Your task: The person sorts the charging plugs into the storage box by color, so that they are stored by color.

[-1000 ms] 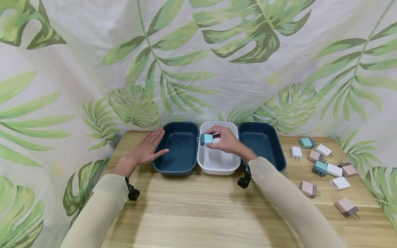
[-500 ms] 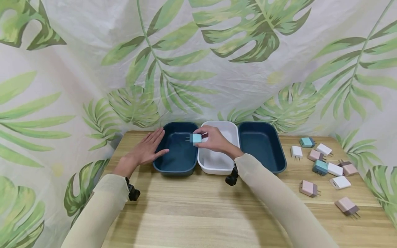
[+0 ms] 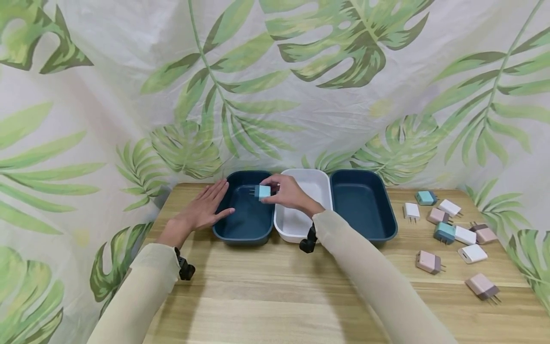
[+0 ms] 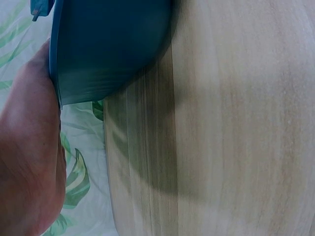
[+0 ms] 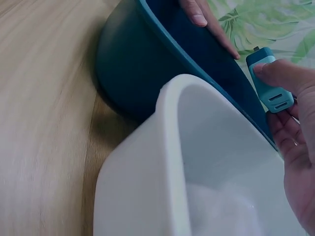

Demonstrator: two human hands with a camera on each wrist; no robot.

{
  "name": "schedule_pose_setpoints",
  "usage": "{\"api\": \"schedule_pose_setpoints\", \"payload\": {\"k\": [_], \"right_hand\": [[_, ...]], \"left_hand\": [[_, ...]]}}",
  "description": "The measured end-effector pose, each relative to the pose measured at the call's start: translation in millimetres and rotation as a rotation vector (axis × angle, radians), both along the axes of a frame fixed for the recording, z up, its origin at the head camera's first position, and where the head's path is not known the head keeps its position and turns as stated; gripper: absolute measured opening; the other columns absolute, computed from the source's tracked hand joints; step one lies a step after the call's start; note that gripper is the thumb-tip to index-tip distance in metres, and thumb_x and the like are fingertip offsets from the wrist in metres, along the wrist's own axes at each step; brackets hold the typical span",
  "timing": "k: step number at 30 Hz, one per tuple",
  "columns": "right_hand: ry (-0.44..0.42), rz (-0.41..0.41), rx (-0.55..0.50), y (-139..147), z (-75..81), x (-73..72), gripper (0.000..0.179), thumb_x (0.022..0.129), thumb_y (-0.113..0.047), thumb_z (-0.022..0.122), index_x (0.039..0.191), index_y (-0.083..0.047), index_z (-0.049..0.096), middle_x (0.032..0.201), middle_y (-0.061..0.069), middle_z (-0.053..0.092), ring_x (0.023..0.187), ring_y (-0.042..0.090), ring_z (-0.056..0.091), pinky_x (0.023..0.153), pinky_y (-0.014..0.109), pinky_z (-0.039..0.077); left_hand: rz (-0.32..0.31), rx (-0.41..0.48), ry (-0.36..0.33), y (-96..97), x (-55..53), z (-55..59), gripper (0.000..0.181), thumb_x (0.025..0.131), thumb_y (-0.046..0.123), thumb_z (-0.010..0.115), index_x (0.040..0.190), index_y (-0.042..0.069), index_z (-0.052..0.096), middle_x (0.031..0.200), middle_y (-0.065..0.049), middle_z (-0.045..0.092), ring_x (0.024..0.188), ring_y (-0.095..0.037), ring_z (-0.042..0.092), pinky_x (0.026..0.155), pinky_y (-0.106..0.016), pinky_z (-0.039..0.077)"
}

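My right hand (image 3: 289,192) pinches a teal-and-blue plug charger (image 3: 262,191) between thumb and fingers, above the left dark blue bin (image 3: 245,239). Its metal prongs point left; two port slots show on its near end in the right wrist view, where the charger (image 5: 269,88) is held beyond the bin rims. My left hand (image 3: 202,206) rests with straight, spread fingers on the left rim of that same bin. In the left wrist view, the hand (image 4: 32,147) lies along the outside of the bin (image 4: 108,44).
A white bin (image 3: 307,217) and another dark blue bin (image 3: 363,205) stand to the right in a row. Several pink, white and teal chargers, such as a pink one (image 3: 428,262) and a white one (image 3: 472,253), lie scattered at the table's right. A leaf-patterned cloth (image 3: 275,119) hangs behind.
My right hand has carried the charger leftward, from over the white bin to over the left dark blue bin. The left hand has stayed in place.
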State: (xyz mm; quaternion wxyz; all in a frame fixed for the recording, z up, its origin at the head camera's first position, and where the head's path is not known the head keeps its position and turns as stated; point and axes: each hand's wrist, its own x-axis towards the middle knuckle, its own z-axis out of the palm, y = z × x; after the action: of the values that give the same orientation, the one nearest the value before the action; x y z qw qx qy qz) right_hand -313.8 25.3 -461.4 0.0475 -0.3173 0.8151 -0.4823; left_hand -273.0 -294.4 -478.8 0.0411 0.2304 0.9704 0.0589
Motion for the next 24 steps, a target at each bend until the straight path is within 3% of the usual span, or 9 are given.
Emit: {"api": "schedule_pose_setpoints", "payload": {"k": [12, 24], "right_hand": [[0.015, -0.043, 0.029, -15.7, -8.1, -3.6, 0.044, 0.085, -0.019, 0.091, 0.124, -0.003, 0.077, 0.116, 0.011, 0.074, 0.098, 0.020, 0.070, 0.089, 0.029, 0.058], [0.040, -0.040, 0.052, -21.2, -13.6, -4.9, 0.047, 0.084, -0.021, 0.092, 0.123, -0.001, 0.076, 0.115, 0.010, 0.075, 0.099, 0.020, 0.070, 0.091, 0.029, 0.058]], "left_hand": [[-0.013, 0.036, 0.007, 0.6, 0.7, 0.2, 0.096, 0.106, 0.068, 0.041, 0.169, 0.000, 0.013, 0.177, -0.019, 0.008, 0.163, -0.039, 0.009, 0.130, -0.061, 0.010], [0.001, -0.003, 0.003, 0.8, 1.4, 0.8, 0.092, 0.109, 0.062, 0.044, 0.169, 0.001, 0.011, 0.178, -0.018, 0.005, 0.164, -0.039, 0.008, 0.131, -0.059, 0.008]]}}
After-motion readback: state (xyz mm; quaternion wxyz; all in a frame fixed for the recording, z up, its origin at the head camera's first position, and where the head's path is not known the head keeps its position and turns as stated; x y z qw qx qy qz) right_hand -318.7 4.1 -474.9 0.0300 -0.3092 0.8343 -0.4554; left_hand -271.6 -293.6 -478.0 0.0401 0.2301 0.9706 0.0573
